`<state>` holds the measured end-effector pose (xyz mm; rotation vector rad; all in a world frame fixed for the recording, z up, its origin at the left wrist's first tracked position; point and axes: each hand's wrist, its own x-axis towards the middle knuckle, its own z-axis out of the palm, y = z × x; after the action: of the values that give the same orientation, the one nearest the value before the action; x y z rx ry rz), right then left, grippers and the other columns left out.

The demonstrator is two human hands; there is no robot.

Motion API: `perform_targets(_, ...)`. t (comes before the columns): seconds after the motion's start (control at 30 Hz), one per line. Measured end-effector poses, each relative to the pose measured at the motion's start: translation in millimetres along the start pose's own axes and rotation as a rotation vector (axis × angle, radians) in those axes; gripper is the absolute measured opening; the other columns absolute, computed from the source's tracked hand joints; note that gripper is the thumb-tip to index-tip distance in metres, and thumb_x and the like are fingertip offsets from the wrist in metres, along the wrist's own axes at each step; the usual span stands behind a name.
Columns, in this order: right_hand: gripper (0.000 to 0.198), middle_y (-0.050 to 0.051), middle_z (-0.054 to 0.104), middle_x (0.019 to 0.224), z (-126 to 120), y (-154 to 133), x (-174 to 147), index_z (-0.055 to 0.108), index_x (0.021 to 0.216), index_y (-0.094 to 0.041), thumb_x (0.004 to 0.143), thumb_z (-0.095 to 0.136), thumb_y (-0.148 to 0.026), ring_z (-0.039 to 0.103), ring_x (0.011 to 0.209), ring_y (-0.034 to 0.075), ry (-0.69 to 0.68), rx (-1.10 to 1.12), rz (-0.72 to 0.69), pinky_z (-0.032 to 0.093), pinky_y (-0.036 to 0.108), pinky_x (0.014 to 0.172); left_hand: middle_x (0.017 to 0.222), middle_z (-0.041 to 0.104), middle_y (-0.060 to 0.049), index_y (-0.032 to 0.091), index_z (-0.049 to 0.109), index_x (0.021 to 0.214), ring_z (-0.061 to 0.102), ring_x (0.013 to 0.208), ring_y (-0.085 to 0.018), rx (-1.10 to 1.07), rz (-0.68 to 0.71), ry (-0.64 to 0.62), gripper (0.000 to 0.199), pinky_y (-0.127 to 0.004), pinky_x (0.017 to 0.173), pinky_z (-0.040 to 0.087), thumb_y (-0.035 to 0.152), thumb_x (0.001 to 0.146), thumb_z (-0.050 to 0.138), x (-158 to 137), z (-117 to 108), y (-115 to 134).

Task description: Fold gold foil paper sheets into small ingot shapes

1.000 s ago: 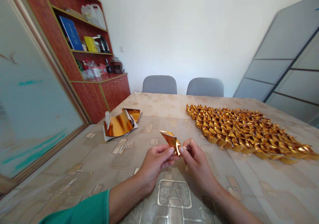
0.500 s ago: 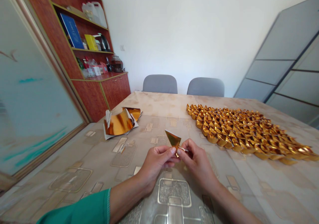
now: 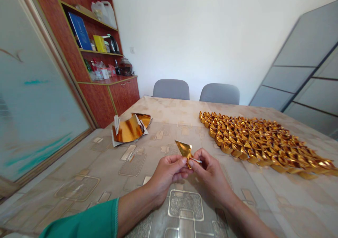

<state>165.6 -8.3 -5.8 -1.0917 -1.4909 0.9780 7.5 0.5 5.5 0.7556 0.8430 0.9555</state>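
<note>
A partly folded piece of gold foil paper [image 3: 185, 149] is held up between both hands above the table. My left hand [image 3: 171, 168] pinches it from the left, thumb on the near side. My right hand [image 3: 205, 165] grips its lower right part between thumb and fingers, where a pale edge sticks out. A pointed gold flap stands up toward the upper left. The fingertips cover the lower folds. On the right lie rows of many folded gold paper ingots [image 3: 256, 139]. Loose gold foil sheets [image 3: 129, 129] with white backs lie curled at the left.
The table [image 3: 158, 105] wears a patterned cover under clear plastic. Two grey chairs [image 3: 171, 89] stand at its far side. A red-brown cabinet [image 3: 124, 93] with loaded shelves is at the left, beside a frosted glass door [image 3: 39, 100]. Grey panels [image 3: 293, 68] lean at the right.
The gold flap now catches more light and looks slightly turned. Both hands keep their hold in nearly the same place. The whole view has shifted a little.
</note>
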Motion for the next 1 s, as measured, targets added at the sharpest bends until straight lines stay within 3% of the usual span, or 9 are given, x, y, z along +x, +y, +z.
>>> perform_targets(0.23, 0.024, -0.005, 0.049, 0.064, -1, -1, 1, 0.051, 0.073, -0.021, 0.087, 0.065, -0.035, 0.043, 0.059, 0.013, -0.032, -0.099, -0.012, 0.032, 0.025, 0.054, 0.072, 0.073, -0.003, 0.014, 0.075, 0.077, 0.065, 0.062, -0.009, -0.018, -0.054, -0.015, 0.036, -0.018, 0.059, 0.049, 0.042, 0.059, 0.089, 1, -1, -1)
perform_targets(0.5, 0.026, -0.001, 0.061, 0.078, 0, -11, 1, 0.059, 0.091, -0.023, 0.084, 0.068, -0.047, 0.054, 0.067, 0.016, -0.01, 0.162, 0.026, 0.041, 0.027, 0.057, 0.074, 0.072, -0.002, 0.014, 0.073, 0.075, 0.063, 0.067, -0.009, -0.148, 0.025, 0.049, 0.036, -0.021, 0.068, 0.051, 0.035, 0.054, 0.092, 7, -2, 0)
perform_targets(0.67, 0.031, -0.002, 0.053, 0.064, -1, -10, 3, 0.057, 0.075, -0.023, 0.078, 0.07, -0.051, 0.045, 0.054, 0.014, 0.029, 0.128, 0.114, 0.036, 0.026, 0.049, 0.078, 0.072, -0.002, 0.014, 0.073, 0.076, 0.063, 0.07, -0.009, -0.15, 0.048, -0.006, 0.031, -0.02, 0.069, 0.05, 0.032, 0.059, 0.091, 5, -2, 0)
perform_targets(1.0, 0.021, -0.004, 0.049, 0.064, 4, -1, 4, 0.054, 0.07, -0.021, 0.08, 0.067, -0.033, 0.042, 0.058, 0.013, 0.075, 0.006, 0.048, 0.032, 0.026, 0.053, 0.078, 0.072, -0.002, 0.014, 0.069, 0.078, 0.064, 0.071, -0.01, -0.27, -0.052, -0.018, 0.03, -0.022, 0.072, 0.051, 0.022, 0.059, 0.09, 8, -3, -3)
